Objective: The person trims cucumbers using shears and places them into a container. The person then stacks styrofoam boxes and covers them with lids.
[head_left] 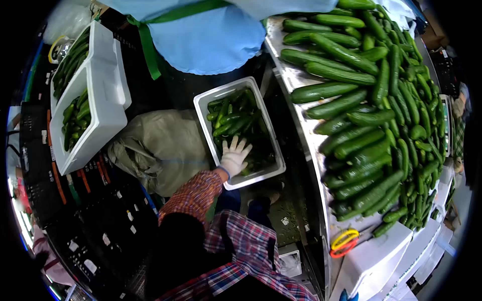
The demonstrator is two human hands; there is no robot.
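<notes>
My left hand (234, 157), in a white glove, reaches into a white crate (277, 150). Its fingers are spread over the dark green cucumbers (235, 119) inside, with nothing held. I cannot tell how firmly it touches them. The sleeve above the glove is orange and checked. My right hand does not show. Right of the crate, a metal table (306, 128) bears a large heap of cucumbers (366, 145). Scissors with yellow and red handles (344, 243) lie near the table's lower end.
A person in a blue apron (203, 40) stands beyond the crate. White foam boxes with cucumbers (100, 113) are at the left, beside a grey-green covered bundle (163, 145). A white foam box (376, 261) is at the lower right. Another person's hand (458, 107) shows at the far right.
</notes>
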